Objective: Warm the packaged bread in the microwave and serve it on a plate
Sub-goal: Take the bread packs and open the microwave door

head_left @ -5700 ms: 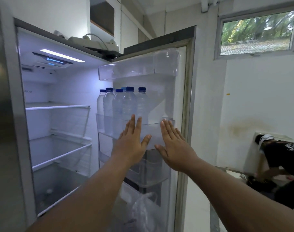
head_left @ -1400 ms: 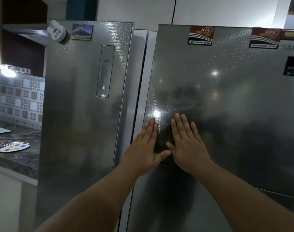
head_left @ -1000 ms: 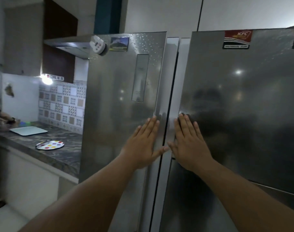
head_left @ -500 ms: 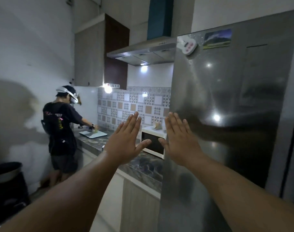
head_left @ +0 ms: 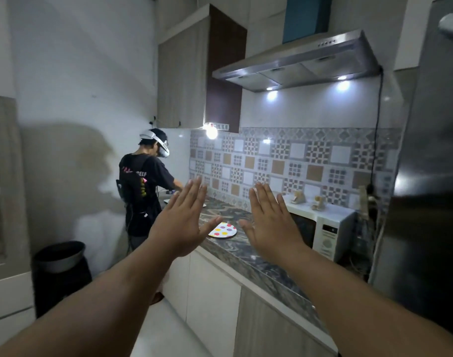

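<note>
Both hands, left hand (head_left: 180, 225) and right hand (head_left: 270, 222), are flat open and empty, no packaged bread visible anywhere, so I'd find it before heading to the microwave (head_left: 320, 228) at center right, dotted plate (head_left: 223, 230) mid-frame.

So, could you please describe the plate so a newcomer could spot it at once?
Start at the white microwave on the marbled countertop. Left of it, nearer the far person, lies a round white plate, the only thing there with coloured dots.
</note>
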